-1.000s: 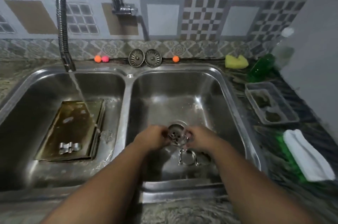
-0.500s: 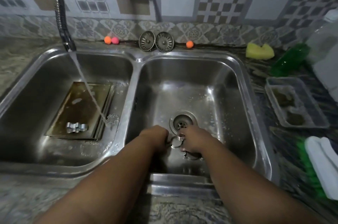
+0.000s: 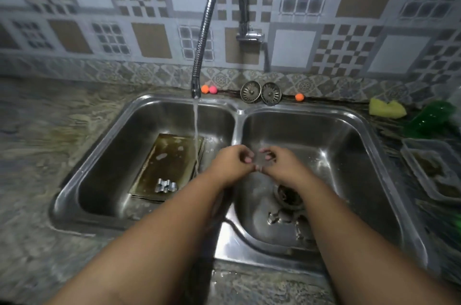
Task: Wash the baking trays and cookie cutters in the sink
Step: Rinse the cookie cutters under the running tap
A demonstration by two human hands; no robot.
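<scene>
My left hand (image 3: 233,163) and my right hand (image 3: 279,163) hold a small metal cookie cutter (image 3: 260,160) between their fingertips, raised over the divider of the double sink (image 3: 235,115). The cutter is blurred and partly hidden by my fingers. A stained baking tray (image 3: 169,162) lies flat in the left basin with a shiny cookie cutter (image 3: 166,185) on its near end. Another cookie cutter (image 3: 282,217) rests on the right basin floor just below the drain (image 3: 287,196). Water runs from the flexible faucet (image 3: 202,38) onto the tray's right edge.
Two drain strainers (image 3: 260,92) lean on the back ledge with small orange and pink balls (image 3: 208,89). On the right counter are a yellow sponge (image 3: 386,107), a green bottle (image 3: 429,120) and a clear plastic tray (image 3: 434,167). Marbled counter (image 3: 50,142) lies left.
Both hands have lifted from the right basin floor near the drain, up and left toward the divider, carrying a cutter. The camera view swung left and tilted up.
</scene>
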